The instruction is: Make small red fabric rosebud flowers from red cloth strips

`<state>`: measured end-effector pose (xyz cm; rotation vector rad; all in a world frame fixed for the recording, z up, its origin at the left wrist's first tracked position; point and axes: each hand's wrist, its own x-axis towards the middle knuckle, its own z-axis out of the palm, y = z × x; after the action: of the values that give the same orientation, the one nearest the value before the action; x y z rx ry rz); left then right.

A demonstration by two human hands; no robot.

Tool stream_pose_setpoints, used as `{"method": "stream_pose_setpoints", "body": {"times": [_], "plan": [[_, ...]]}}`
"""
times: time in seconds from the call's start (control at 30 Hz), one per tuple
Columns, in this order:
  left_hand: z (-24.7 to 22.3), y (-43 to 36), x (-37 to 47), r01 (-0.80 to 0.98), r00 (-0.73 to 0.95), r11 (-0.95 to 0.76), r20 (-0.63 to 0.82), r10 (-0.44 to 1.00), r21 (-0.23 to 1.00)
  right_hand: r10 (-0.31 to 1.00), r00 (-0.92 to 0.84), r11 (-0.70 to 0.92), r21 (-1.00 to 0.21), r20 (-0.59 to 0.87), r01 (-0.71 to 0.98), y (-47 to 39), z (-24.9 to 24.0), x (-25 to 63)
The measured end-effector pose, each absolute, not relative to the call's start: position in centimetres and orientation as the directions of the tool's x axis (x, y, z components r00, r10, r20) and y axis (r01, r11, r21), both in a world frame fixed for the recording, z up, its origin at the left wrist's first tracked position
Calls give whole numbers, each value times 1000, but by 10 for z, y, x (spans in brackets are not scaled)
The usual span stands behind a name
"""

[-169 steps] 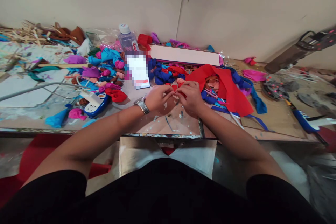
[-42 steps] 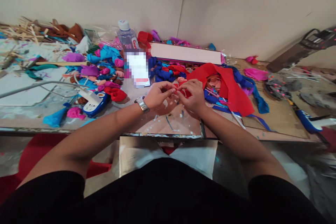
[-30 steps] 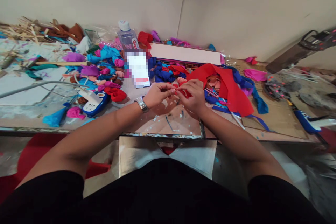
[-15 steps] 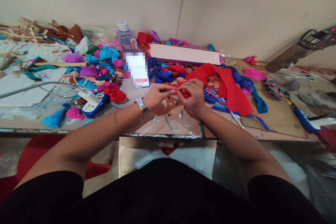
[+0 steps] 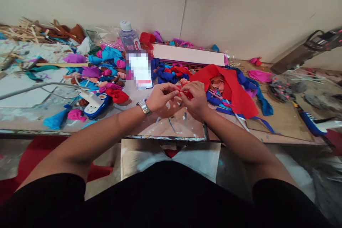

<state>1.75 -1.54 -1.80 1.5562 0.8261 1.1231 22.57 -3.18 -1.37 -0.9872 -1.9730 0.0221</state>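
Red piece: small red crinkled piece (image 5: pixel 189 95), paper or fabric, can't tell; it's btwn your fingertips above the bench (image 5: pixel 184 128), partly hidden by your fingers.
L hand: your left hand (image 5: pixel 161 97) pinches it, thumb & index tog.; silver metal-band watch (image 5: pixel 144 107) on that wrist.
R hand: your right hand (image 5: pixel 197 98) pinches from the other side, fingers curled; both hands tog., tips nearly meeting.
R of hands: wide folded bright-red sheet (image 5: pixel 243 94), w/ peach & brown bits (image 5: pixel 217 84) in its bend.
Behind hands: dark-blue crumpled pieces (image 5: pixel 165 77), then long flat pale-pink board (image 5: pixel 189 54).
L of hands: phone w/ lit white screen (image 5: pixel 140 67), partly pixelated; clear plastic bottle w/ white cap (image 5: pixel 129 39) behind it.
Farther L: blue-and-white power strip (image 5: pixel 95 108) w/ white plug; heap of thin wooden sticks (image 5: pixel 28 32) near wall.
Far R: dark cylinder (image 5: pixel 296 55), tilted.
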Motion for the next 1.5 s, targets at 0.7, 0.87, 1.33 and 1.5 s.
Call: {"method": "stream_pose_setpoints", "body": {"times": [0.7, 0.87, 1.33, 1.5], "plan": [[-20, -12, 14, 48, 364, -372, 331, 871, 927, 728, -168, 604, -506, 664, 615, -33, -13, 227], [-21, -11, 13, 40, 378, -376, 334, 864, 926, 692, -194, 658, -497, 695, 566, -31, -12, 228], [-15, -17, 20, 10, 360, -350, 323, 875, 937, 706, -219, 650, -494, 673, 577, -30, -13, 227], [-16, -17, 20, 11, 366, -335, 308, 878, 942, 675, -230, 683, -476, 701, 555, -32, -13, 227]]}}
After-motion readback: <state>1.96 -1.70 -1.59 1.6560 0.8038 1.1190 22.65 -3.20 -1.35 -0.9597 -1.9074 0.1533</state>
